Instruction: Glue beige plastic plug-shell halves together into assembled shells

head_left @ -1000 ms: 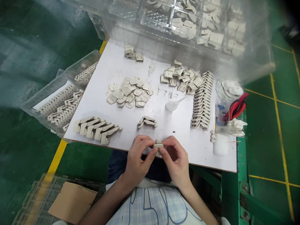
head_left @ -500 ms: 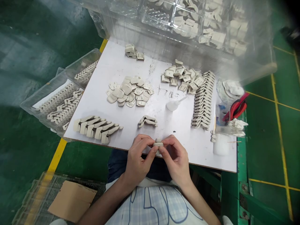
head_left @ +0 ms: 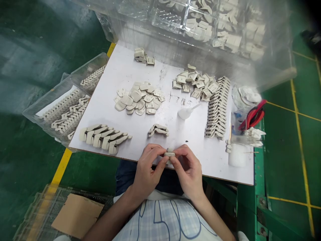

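A small beige plastic part (head_left: pixel 170 154) is pinched between both hands at the table's near edge. My left hand (head_left: pixel 149 164) grips its left end with thumb and forefinger; my right hand (head_left: pixel 187 165) does the same at its right end. The fingertips hide much of the part, so I cannot tell whether it is one piece or two. Just beyond the hands lies a short group of angled beige parts (head_left: pixel 158 130). Farther off is a loose pile of flat beige covers (head_left: pixel 137 97), and a white squeeze bottle with a thin nozzle (head_left: pixel 185 113) stands to its right.
Beige bracket pieces (head_left: pixel 197 80) lie heaped beside a long row of nested parts (head_left: pixel 217 108). Another row (head_left: pixel 102 136) sits front left. Red-handled pliers (head_left: pixel 252 115) rest in a clear box at right. A large clear tray (head_left: pixel 160 36) overhangs the table's (head_left: pixel 120 73) back.
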The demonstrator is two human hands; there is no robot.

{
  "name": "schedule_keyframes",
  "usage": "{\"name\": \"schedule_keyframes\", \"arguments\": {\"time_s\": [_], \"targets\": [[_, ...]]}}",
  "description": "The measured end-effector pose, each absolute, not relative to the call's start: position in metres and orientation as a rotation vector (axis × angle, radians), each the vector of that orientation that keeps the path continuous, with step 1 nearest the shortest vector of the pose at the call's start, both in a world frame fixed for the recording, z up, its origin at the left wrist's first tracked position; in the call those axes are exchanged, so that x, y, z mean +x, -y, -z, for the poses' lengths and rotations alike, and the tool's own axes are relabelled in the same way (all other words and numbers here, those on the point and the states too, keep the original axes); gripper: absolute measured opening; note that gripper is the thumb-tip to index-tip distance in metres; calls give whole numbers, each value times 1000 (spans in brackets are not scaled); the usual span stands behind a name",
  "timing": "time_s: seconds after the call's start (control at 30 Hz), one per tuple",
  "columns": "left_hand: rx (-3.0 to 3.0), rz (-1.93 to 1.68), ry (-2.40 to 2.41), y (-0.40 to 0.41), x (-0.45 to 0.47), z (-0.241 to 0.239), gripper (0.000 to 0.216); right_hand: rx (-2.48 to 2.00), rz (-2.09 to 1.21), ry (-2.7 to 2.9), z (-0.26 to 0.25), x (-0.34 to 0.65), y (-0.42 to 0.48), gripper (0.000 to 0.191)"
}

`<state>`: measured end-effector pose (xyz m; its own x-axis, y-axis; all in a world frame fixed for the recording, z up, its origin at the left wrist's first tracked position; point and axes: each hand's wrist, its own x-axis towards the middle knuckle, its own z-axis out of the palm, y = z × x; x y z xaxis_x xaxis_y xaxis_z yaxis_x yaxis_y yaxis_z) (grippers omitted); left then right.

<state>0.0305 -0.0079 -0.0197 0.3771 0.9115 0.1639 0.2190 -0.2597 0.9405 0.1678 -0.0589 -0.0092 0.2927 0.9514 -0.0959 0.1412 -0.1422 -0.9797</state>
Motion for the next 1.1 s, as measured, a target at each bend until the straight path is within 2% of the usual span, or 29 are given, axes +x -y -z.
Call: {"name": "schedule_keyframes", "arguments": {"time_s": [1.1], "targets": [[1697, -934, -1041, 7, 31, 15, 10, -1568, -973, 1027, 14, 162, 58, 12]]}}
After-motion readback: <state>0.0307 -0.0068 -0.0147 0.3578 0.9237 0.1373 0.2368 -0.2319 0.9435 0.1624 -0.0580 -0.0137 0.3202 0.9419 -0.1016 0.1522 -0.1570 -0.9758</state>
